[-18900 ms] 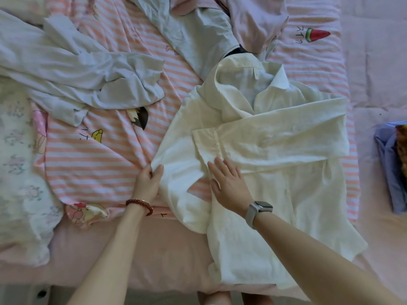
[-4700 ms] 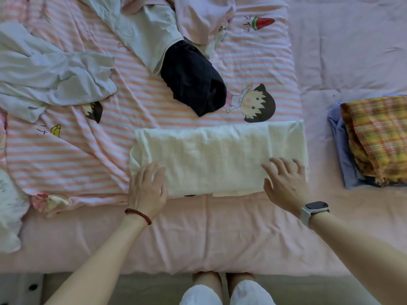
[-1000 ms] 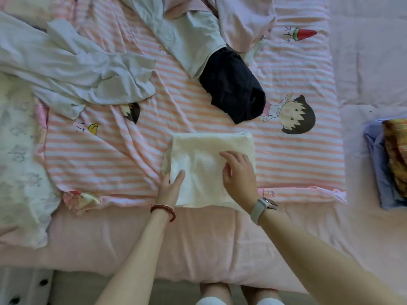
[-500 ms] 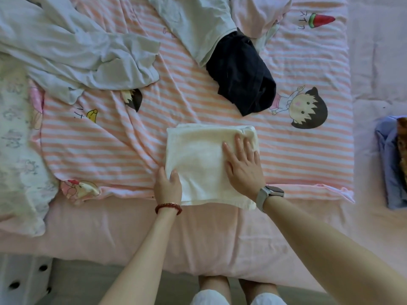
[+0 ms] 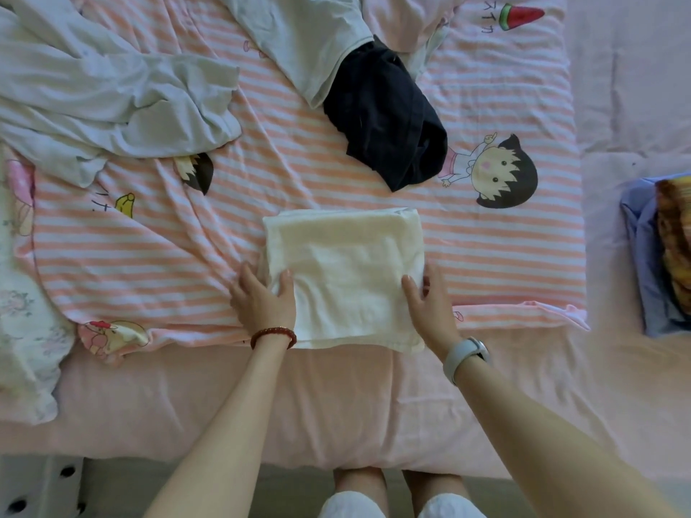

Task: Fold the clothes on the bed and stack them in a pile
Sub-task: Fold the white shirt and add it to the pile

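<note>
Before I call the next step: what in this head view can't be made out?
- Pile at right: cut off by the frame edge, so its count and neatness are unknown.
- Left hand and right hand: fingers are tucked under the cream shirt, hiding the grip.
- Black garment: partly under a grey garment, type unclear.

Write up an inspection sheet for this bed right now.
Surface: pink bed under a striped cartoon sheet.
Job's things: cream shirt folded square; folded pile at the right edge.
Clutter: dark garment, pale blue garment, grey garment, all unfolded.
Grippers: left hand and right hand each grip a side of the shirt.
Cables: nothing seen.
Surroundings: floor at the bed's foot.
</note>
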